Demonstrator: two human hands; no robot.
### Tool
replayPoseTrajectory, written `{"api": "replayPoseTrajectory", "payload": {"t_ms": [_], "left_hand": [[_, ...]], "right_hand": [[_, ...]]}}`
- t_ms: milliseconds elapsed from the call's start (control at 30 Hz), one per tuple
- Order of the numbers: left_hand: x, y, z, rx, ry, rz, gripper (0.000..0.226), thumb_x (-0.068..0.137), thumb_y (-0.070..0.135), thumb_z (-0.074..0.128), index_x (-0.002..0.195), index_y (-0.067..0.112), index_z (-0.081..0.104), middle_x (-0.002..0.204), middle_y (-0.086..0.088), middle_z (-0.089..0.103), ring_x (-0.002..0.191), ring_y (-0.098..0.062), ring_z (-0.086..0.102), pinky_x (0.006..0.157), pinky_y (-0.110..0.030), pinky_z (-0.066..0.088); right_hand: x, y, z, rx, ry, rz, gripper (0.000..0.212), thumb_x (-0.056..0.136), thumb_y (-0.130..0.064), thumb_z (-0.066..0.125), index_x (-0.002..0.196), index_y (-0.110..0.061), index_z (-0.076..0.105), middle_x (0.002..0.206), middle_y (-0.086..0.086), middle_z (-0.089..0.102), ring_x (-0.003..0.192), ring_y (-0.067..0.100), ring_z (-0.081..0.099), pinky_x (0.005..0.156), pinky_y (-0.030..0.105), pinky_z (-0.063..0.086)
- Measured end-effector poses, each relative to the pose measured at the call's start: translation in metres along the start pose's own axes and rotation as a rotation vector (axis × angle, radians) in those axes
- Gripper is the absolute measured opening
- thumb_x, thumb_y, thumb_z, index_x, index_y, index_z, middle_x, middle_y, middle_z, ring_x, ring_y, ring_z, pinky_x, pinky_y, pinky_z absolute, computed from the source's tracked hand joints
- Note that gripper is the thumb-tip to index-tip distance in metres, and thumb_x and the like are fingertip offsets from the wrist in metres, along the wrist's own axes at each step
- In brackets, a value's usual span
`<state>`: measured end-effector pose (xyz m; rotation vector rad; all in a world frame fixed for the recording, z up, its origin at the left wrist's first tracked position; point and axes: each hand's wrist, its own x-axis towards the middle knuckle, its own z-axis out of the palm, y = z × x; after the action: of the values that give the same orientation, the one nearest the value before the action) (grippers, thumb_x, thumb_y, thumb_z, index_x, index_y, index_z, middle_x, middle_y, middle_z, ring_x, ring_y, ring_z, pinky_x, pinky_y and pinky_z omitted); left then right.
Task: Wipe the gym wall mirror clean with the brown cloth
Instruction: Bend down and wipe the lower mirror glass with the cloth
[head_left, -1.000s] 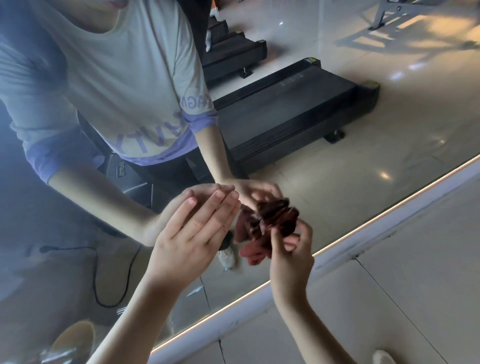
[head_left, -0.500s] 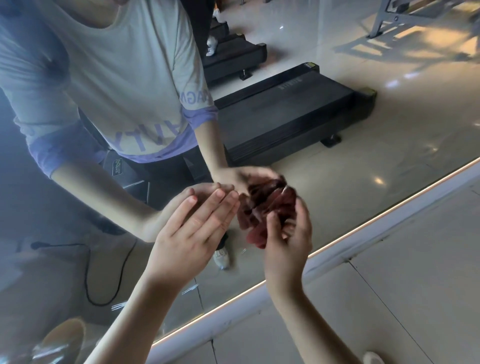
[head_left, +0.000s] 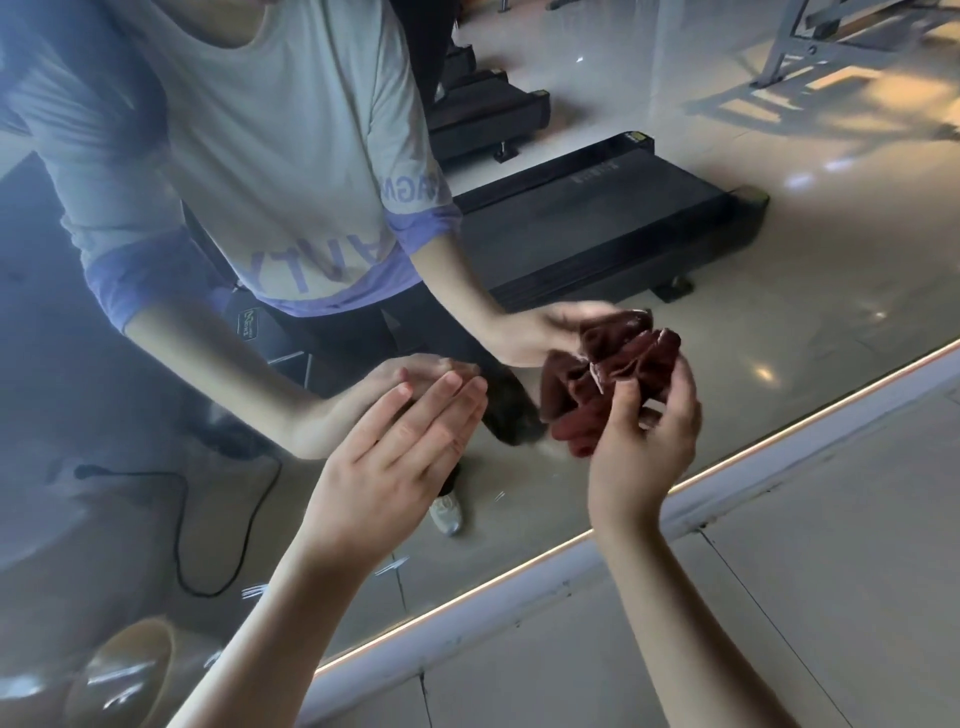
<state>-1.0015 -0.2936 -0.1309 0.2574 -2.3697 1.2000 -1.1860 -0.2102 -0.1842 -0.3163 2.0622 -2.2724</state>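
The right hand (head_left: 644, 447) grips the bunched brown cloth (head_left: 576, 431) at the mirror (head_left: 810, 291) glass. The left hand (head_left: 395, 467) is flat and holds nothing. Wiping is judged incomplete: faint marks show near the lower edge.

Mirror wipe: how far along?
Done: nothing clearly; no wiped patch stands out on the mirror. In hand: the right hand grips the bunched cloth right at the mirror, and the left hand is held flat beside it. Left: apparently most of the mirror, including white streaks low on the left.
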Motion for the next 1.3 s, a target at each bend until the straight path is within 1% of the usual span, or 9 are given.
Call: {"api": "replayPoseTrajectory", "payload": {"t_ms": [67,233,367,533,600,733,900,1100,1300], "left_hand": [[-0.005,-0.001,-0.003,-0.001,0.004,-0.032,0.051,0.096,0.012,0.048,0.147,0.009,0.044,0.154,-0.002,0.037,0.151,-0.023,0.019,0.124,-0.04,0.014],[-0.015,-0.006,-0.005,-0.012,0.036,-0.074,0.058,0.092,0.014,0.054,0.148,0.01,0.043,0.158,-0.004,0.03,0.147,-0.021,0.025,0.124,-0.04,0.014],[-0.02,-0.003,-0.001,-0.019,0.043,-0.1,0.059,0.092,0.015,0.052,0.15,0.011,0.042,0.161,-0.003,0.025,0.154,-0.019,0.012,0.125,-0.039,0.01],[-0.022,-0.004,0.006,-0.068,0.088,-0.093,0.067,0.092,0.015,0.049,0.156,0.008,0.029,0.168,-0.002,0.01,0.154,-0.018,0.01,0.121,-0.036,0.017],[-0.023,-0.003,0.008,-0.11,0.091,-0.11,0.065,0.097,0.012,0.042,0.158,0.007,0.02,0.168,-0.003,0.008,0.155,-0.017,0.007,0.118,-0.036,0.019],[-0.021,-0.003,0.012,-0.213,0.042,-0.13,0.053,0.107,0.011,0.025,0.159,0.006,0.013,0.168,-0.004,0.006,0.155,-0.017,0.005,0.122,-0.036,0.013],[-0.023,-0.004,0.014,-0.111,0.118,-0.097,0.053,0.105,0.013,0.029,0.157,0.004,0.022,0.168,-0.005,0.007,0.155,-0.018,0.004,0.121,-0.037,0.016],[-0.031,0.0,0.01,-0.093,0.076,-0.089,0.049,0.104,0.01,0.03,0.152,0.007,0.035,0.166,-0.006,0.014,0.155,-0.019,0.005,0.123,-0.037,0.012],[-0.045,-0.001,0.013,-0.085,0.051,-0.059,0.061,0.098,0.009,0.036,0.157,0.004,0.02,0.168,-0.004,0.001,0.155,-0.018,0.003,0.122,-0.034,0.012]], "right_hand": [[-0.02,0.0,0.0,-0.022,-0.091,-0.088,0.043,0.094,-0.02,0.059,0.136,-0.017,0.053,0.112,-0.005,0.051,0.093,0.012,0.062,0.085,0.04,0.055],[-0.039,0.002,-0.001,-0.052,-0.345,-0.417,0.043,0.087,-0.026,0.059,0.128,-0.015,0.056,0.109,0.002,0.055,0.1,0.007,0.054,0.087,0.002,0.036],[-0.026,0.008,0.0,0.002,-0.126,-0.161,0.046,0.089,-0.018,0.058,0.134,-0.012,0.055,0.112,-0.004,0.05,0.099,0.018,0.06,0.086,0.019,0.049],[-0.055,0.019,0.0,-0.123,-0.442,-0.514,0.038,0.091,-0.024,0.055,0.128,-0.022,0.053,0.109,0.009,0.057,0.097,0.017,0.058,0.083,0.015,0.045],[-0.039,0.021,-0.003,-0.151,-0.383,-0.574,0.037,0.09,-0.02,0.056,0.127,-0.016,0.056,0.108,0.008,0.058,0.097,0.019,0.058,0.084,0.018,0.045],[-0.034,0.02,-0.001,-0.087,-0.164,-0.304,0.038,0.09,-0.014,0.055,0.128,-0.01,0.056,0.113,-0.004,0.051,0.103,0.02,0.057,0.089,0.015,0.044],[-0.055,0.033,-0.004,-0.178,-0.486,-0.627,0.033,0.091,-0.022,0.055,0.123,-0.02,0.052,0.11,0.003,0.057,0.099,0.02,0.058,0.085,0.022,0.045],[-0.048,0.048,-0.008,-0.173,-0.272,-0.203,0.04,0.086,-0.009,0.058,0.125,-0.011,0.055,0.115,-0.007,0.05,0.105,0.03,0.059,0.088,0.024,0.043],[-0.054,0.053,-0.008,-0.188,-0.387,-0.355,0.036,0.085,-0.018,0.058,0.12,-0.024,0.052,0.113,-0.001,0.057,0.103,0.026,0.06,0.088,0.029,0.047]]}}
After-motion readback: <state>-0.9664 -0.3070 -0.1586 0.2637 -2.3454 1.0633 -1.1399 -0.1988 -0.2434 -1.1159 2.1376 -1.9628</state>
